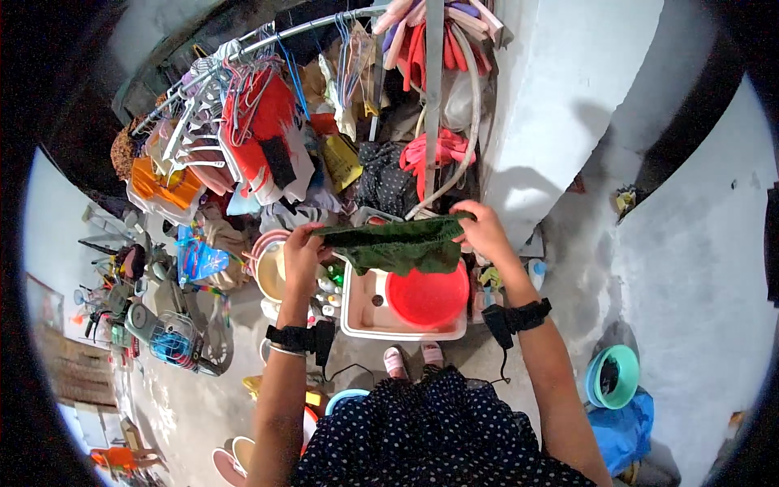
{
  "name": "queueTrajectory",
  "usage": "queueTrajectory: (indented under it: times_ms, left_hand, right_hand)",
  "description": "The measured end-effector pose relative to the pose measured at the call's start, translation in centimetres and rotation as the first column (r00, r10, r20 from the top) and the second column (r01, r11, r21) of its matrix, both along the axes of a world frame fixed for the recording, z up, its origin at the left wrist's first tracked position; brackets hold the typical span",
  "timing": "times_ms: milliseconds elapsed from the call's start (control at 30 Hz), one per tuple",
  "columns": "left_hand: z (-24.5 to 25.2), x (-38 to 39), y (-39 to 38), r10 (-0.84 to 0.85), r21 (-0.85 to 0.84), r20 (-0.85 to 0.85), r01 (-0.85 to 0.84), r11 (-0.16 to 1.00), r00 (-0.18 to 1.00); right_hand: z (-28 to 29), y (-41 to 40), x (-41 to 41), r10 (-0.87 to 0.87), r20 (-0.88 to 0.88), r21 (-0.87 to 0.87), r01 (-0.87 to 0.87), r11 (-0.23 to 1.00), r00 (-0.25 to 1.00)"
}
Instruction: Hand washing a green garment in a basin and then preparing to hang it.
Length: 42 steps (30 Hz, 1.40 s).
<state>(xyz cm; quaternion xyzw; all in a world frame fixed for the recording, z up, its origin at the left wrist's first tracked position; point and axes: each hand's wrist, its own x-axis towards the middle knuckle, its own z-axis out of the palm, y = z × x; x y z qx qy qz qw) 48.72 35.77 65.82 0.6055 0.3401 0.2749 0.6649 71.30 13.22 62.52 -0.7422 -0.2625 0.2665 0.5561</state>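
Note:
A dark green cloth (395,243) is stretched between my two hands, its lower part hanging down. My left hand (302,255) pinches its left end, and my right hand (482,231) holds the upper right corner. Below the cloth stands a white sink (365,304) with a round drain hole. A red plastic basin (428,298) sits in the right part of the sink, partly covered by the cloth from this view. Each of my wrists has a black strap with a small device and cable.
Stacked basins (272,271) and several bottles (329,292) stand left of the sink. A curved metal rail (310,25) carries hangers and clothes. A grey hose (471,122) hangs near the white wall. Green and blue basins (622,377) stand at the right, a scooter (164,329) at the left.

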Motion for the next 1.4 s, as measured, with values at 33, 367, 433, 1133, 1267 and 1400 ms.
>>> queueTrajectory:
  times_ms: [33,367,433,1133,1267,1400]
  left_hand:
    - [-0.2,-0.4,0.5,-0.020,0.071,-0.043,0.023,0.997,0.999]
    - [-0.1,-0.5,-0.8,0.060,0.469,-0.138,0.012,0.883,0.989]
    - [-0.8,-0.7,-0.8,0.030,0.462,-0.079,0.010,0.887,0.996]
    - [-7.4,-0.7,-0.8,-0.026,0.559,-0.267,0.177,0.810,0.963]
    - [-12.3,-1.2,1.4,-0.092,0.570,-0.232,0.212,0.794,0.968]
    - [-14.7,-1.1,3.1,-0.257,0.494,-0.273,0.364,0.789,0.927]
  right_hand:
    - [-0.3,-0.1,0.5,0.067,0.171,-0.083,-0.054,0.995,0.983]
    - [-1.7,-4.1,1.0,0.253,0.021,-0.187,-0.244,0.951,0.967]
    - [-0.2,-4.5,0.5,0.315,0.055,-0.232,-0.294,0.927,0.948]
    - [-2.4,-2.9,0.7,-0.062,0.501,-0.037,0.093,0.995,0.863]
    - [-0.6,-0.3,-2.1,-0.124,0.452,0.031,0.123,0.992,0.883]
    - [1.8,3.2,-5.8,-0.127,0.734,0.167,0.004,0.986,0.667]
